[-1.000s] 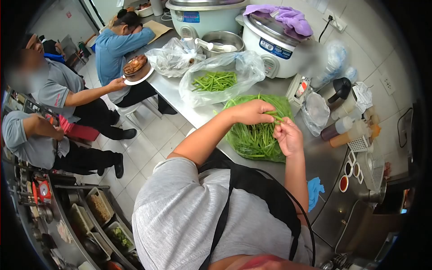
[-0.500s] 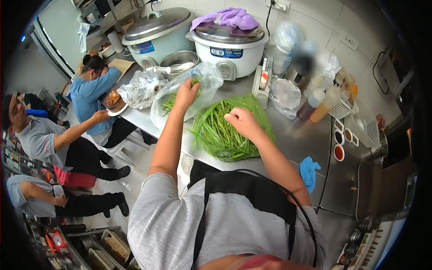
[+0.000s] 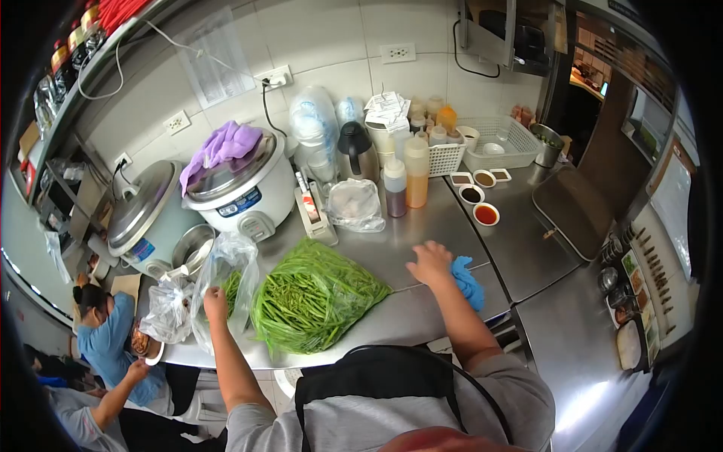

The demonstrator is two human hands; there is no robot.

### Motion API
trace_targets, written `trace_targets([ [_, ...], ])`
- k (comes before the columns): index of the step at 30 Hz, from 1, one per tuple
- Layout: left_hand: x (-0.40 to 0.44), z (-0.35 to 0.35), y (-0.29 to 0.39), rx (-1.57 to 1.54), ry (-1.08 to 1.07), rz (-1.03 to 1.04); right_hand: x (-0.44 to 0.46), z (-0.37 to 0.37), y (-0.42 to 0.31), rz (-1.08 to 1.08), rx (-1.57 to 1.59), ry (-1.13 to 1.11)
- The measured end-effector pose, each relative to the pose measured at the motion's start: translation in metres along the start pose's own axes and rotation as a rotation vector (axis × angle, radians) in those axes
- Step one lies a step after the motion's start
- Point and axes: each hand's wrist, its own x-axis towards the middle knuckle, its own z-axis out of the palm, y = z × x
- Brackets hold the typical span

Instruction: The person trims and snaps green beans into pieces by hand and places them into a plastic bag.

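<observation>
Head view: green bag of beans (image 3: 320, 297) sitting between two bare hands

A steel counter (image 3: 403, 305) is stretching across the kitchen, while a person in blue (image 3: 113, 343) is leaning at its left end. A pale green cooker (image 3: 151, 218) is standing near the wall, and a white rice cooker (image 3: 248, 192) is standing to its right, with a purple cloth (image 3: 220, 153) draping over its lid. In front of them, the green bag of beans is bulging on the counter. Just to its left, a clear bag (image 3: 230, 282) is holding a smaller batch of beans. The left hand (image 3: 215, 303) is curling its fingers at the clear bag; whether it is gripping anything cannot be told. The right hand (image 3: 432, 262) is spreading its fingers wide and holding nothing visible, just beside a blue cloth (image 3: 468, 283). Farther back, a small bowl of red sauce (image 3: 486, 215) is resting among other dishes.
</observation>
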Motion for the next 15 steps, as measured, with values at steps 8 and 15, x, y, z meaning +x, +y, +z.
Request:
trace_targets([
  [8, 0.023, -0.004, 0.081, -0.631, 0.027, 0.042, -0.035, 0.058, 0.061, 0.011, 0.052, 0.14],
  [15, -0.075, 0.013, 0.245, -1.112, -0.171, 0.331, -0.037, 0.043, -0.009, -0.351, 0.668, 0.417],
])
